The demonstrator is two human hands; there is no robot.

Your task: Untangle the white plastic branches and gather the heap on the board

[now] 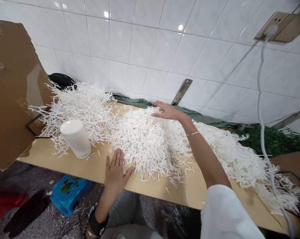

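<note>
A heap of small white branched plastic pieces (142, 142) lies in the middle of the tan work board (97, 169). At the heap's near left edge, my left hand (115, 172) is held flat with its fingers stretched out. My right hand (167, 111) reaches over the far side of the heap, fingers apart and holding nothing. Left of the heap stands a white lidded cup (75, 138), upright, in front of a pile of longer white branched sprigs (82, 103). Another spread of white pieces (229, 152) runs to the right beyond my right forearm.
A cardboard box (13, 86) stands at the left. Green cloth (140, 101) lies along the tiled wall, near a metal bracket (182, 92). A white cable (261, 99) hangs at the right, beside green plastic foliage (276, 139). Below is a blue stool (69, 191).
</note>
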